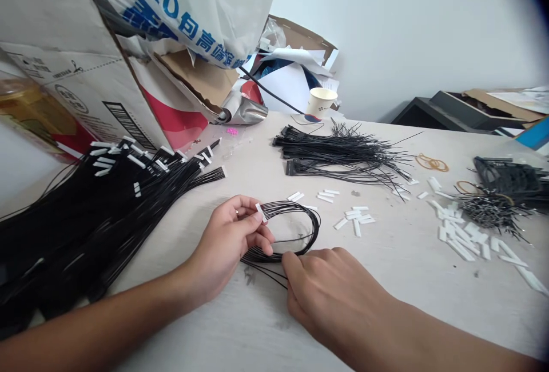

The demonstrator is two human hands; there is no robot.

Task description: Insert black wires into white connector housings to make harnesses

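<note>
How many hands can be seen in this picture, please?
2. The left hand pinches the white tag on the wire coil; the right hand touches the coil's lower edge. None seems hidden.

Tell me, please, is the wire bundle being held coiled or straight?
Coiled: the wire bundle forms a loop between the left hand and right hand.

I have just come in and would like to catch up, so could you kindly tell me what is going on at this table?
A person is handling a coiled loop of thin black wires on the pale table. The left hand pinches it at a small white tag; the right hand holds the loop's lower side. A large pile of tagged black wire bundles lies to the left, loose white strips to the right.
</note>
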